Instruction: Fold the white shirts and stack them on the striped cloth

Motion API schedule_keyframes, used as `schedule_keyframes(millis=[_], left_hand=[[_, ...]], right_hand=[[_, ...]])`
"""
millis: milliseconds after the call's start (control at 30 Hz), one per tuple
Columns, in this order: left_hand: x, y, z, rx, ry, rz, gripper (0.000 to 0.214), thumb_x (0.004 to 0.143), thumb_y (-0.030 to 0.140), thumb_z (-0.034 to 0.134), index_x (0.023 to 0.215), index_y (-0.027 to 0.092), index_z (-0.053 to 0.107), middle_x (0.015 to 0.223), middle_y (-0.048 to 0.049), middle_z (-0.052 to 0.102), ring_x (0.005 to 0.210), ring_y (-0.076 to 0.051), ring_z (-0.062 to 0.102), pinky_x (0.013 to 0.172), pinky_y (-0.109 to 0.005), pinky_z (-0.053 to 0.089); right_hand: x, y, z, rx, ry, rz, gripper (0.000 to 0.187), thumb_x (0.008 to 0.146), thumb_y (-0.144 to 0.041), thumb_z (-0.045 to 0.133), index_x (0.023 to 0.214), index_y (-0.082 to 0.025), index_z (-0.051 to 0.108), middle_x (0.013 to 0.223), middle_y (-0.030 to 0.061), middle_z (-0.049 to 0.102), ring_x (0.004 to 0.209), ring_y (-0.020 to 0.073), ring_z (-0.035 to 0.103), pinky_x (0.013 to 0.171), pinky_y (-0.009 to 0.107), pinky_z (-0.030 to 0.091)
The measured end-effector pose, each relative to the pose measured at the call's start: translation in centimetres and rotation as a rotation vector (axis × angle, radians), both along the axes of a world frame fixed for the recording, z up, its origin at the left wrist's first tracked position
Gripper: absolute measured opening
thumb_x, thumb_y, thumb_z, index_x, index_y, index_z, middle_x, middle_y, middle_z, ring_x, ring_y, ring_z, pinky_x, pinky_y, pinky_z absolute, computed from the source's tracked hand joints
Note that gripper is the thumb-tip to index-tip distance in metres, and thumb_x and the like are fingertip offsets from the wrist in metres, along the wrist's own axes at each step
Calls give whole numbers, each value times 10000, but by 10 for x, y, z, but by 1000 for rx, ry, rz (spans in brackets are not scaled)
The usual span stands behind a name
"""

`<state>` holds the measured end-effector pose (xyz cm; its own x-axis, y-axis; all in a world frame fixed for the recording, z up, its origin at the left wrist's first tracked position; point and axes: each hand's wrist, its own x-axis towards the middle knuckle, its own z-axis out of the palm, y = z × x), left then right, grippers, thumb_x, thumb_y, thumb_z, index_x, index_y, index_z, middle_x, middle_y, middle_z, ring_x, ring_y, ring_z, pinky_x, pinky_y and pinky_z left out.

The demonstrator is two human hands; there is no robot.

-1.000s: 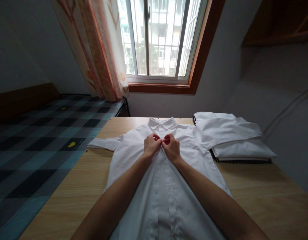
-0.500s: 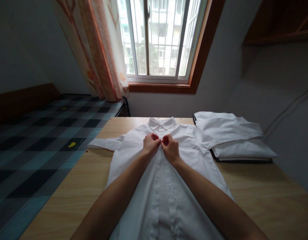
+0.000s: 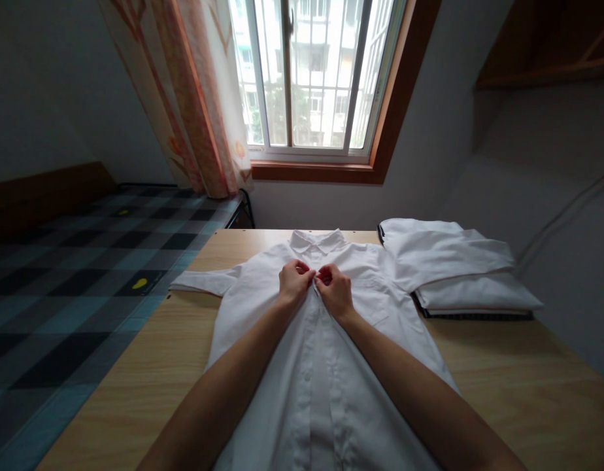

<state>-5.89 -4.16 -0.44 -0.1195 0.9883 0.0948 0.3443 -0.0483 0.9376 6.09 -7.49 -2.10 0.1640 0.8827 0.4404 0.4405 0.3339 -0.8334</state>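
Observation:
A white shirt (image 3: 263, 288) lies front up on the wooden table, its collar (image 3: 316, 242) at the far side. My left hand (image 3: 296, 280) and my right hand (image 3: 334, 288) meet at the chest, a little below the collar. Both pinch the shirt's front edges at the placket, fingertips almost touching. Whatever button sits between the fingertips is too small to make out. Below the hands the two front edges hang side by side, slightly parted. One sleeve (image 3: 204, 281) stretches out to the left; the other reaches toward a folded pile on the right.
Folded white clothes with dark edges (image 3: 478, 291) are stacked on the table (image 3: 508, 366) at the right. A bed with a checked cover (image 3: 86, 281) adjoins the table's left side. Behind are a curtain (image 3: 194, 98) and a barred window (image 3: 316, 85).
Almost nothing differs. Both hands stay pinched at the same spot on the shirt front, with only a slight shift of the left fingers.

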Motion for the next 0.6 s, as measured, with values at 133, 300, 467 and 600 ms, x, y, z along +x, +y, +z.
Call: schedule_keyframes(millis=[133,300,467,600], left_hand=[[1,-2,2,-11,-23,-5,121,669,212,712,705,176,603,595,1,664,557,-131,628,535,-214,462],[3,-4,3,-86,-227,-84,133,654,179,688,709,176,567,581,17,641,487,-110,577,488,-212,443],[2,-2,1,-53,-150,-70,163,598,155,719,708,164,599,630,-4,673,516,-112,591,487,-204,434],[1,-1,0,-7,-43,-37,152,588,176,736,682,166,616,630,-7,677,566,-128,620,511,-205,447]], right_hand=[[1,1,0,-4,8,-11,134,742,-237,596,869,-238,554,771,6,701,676,186,672,730,318,528],[4,4,1,-38,99,-42,152,713,-260,622,848,-231,562,733,7,696,676,192,682,708,313,536],[8,8,-2,-85,198,-33,179,677,-277,645,836,-224,582,731,11,703,675,196,685,678,306,541],[10,13,-8,-102,290,-9,175,680,-278,635,837,-211,595,746,24,706,672,196,679,658,306,543]])
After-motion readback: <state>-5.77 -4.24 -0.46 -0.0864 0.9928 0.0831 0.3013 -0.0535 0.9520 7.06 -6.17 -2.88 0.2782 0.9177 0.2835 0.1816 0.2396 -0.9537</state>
